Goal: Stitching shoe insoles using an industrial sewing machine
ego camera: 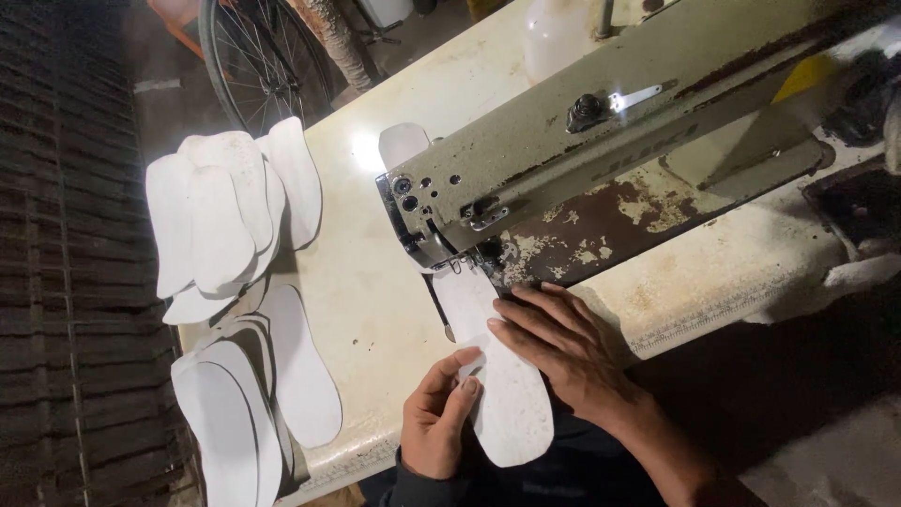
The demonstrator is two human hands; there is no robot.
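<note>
A white insole-shaped piece [507, 394] lies under the needle area of an old cream sewing machine [601, 141]. Its far end [402, 143] sticks out behind the machine head. My left hand [437, 413] pinches the piece's left edge with thumb and fingers. My right hand [558, 352] lies flat on its right side, fingers spread and pointing at the needle, pressing it to the table [366, 300].
Two heaps of white insole pieces lie at the table's left edge, one far [230, 211] and one near [253, 394]. A bicycle wheel [263, 61] stands beyond the table. Dark stacked material [66, 253] fills the left side.
</note>
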